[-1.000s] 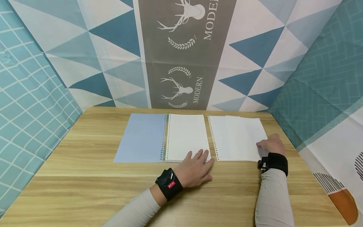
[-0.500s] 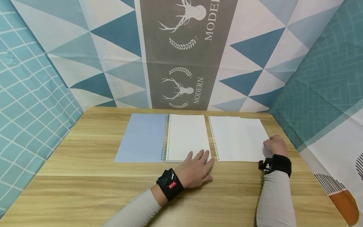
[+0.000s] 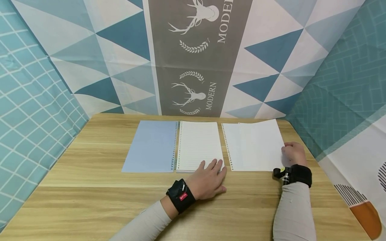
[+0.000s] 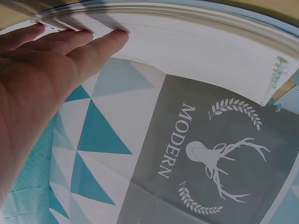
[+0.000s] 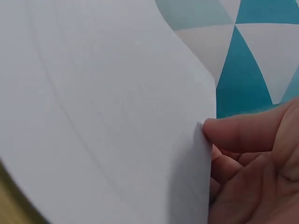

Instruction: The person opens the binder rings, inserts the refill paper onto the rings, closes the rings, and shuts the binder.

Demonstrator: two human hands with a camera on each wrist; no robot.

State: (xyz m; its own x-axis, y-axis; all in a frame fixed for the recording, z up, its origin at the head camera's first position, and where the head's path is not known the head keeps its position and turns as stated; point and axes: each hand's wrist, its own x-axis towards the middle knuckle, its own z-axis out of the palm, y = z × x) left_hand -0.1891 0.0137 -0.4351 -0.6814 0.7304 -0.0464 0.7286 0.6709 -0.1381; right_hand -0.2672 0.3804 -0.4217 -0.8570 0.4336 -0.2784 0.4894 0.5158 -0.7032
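My left hand (image 3: 206,180) lies with spread, straight fingers on the lower right corner of a stack of lined loose-leaf paper (image 3: 199,144), punched along its left edge. In the left wrist view the fingertips touch the top of that stack (image 4: 187,51). At the right, my right hand (image 3: 294,154) pinches the right edge of a white sheet (image 3: 262,144) between thumb and curled fingers. The right wrist view shows the thumb on the face of this sheet (image 5: 117,116), its edge bending upward. Under it lies another punched sheet (image 3: 233,147), its left holes showing.
A blue punched cover (image 3: 150,147) lies left of the paper stack, its holes facing it. All rest on a wooden table (image 3: 90,201). Patterned cloth (image 3: 193,67) hangs behind and at both sides of the table.
My right hand has moved slightly right and now pinches the sheet's edge. The sheet's far right corner has risen. My left hand has stayed in place.
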